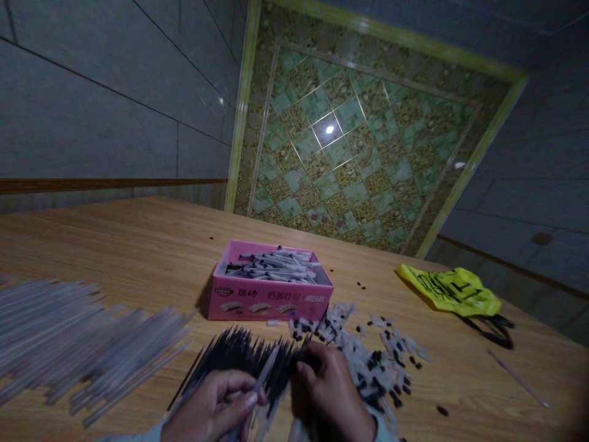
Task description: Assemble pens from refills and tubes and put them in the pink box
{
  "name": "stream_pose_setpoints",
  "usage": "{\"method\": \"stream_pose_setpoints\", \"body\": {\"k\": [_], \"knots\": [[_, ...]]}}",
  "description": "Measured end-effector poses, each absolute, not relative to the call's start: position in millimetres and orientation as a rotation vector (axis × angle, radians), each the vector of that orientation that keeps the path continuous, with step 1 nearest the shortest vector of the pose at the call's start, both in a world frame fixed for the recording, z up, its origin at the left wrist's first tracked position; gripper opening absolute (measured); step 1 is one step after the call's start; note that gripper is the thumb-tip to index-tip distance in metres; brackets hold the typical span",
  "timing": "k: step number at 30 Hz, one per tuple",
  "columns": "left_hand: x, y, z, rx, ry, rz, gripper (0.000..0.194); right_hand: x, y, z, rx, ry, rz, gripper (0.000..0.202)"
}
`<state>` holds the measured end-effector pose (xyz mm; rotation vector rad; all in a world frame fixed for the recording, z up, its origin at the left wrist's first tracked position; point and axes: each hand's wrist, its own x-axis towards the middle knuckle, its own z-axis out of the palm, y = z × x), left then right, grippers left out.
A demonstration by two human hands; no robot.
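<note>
My left hand pinches a thin translucent tube, which slants up and away from the fingers. Under and beyond both hands lies a bundle of slim black sticks with pointed far ends. My right hand is at the bundle's right end, its thumb and fingers curled together; what is between them is hidden. Right of that hand spreads a loose pile of small white and black plug-like pieces. Behind the bundle stands a pink cardboard box holding many thin white sticks with dark ends.
Rows of long clear tubes cover the left of the wooden table. A crumpled yellow bag with black straps lies at the right, and a single thin stick rests nearer. Tiled walls rise around the table.
</note>
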<state>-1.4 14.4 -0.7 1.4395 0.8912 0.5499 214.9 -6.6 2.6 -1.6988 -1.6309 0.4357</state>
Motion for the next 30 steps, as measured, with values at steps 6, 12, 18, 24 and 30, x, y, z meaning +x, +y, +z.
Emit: {"method": "stream_pose_setpoints", "body": {"k": [6,12,18,24,30], "knots": [[-1.6,16.9,-4.0,1.410,0.873,0.527,0.048,207.2,-16.2,16.2,-1.695,-2.051,0.217,0.026],[-0.1,18.7,-1.5,1.303,0.847,0.615,0.040,192.1,-18.5,13.6,-1.434,-2.373,0.180,0.013],[0.5,18.4,-1.8,1.186,0.859,0.661,0.042,193.2,-18.1,14.8,-1.384,-2.503,0.084,0.007],[2.8,21.2,-3.1,1.070,0.844,0.714,0.042,198.9,-15.8,13.8,-1.266,-2.581,0.067,0.005],[0.7,21.8,4.8,0.680,0.805,0.868,0.021,202.9,-16.8,12.7,-1.053,-2.310,0.037,0.017]]}}
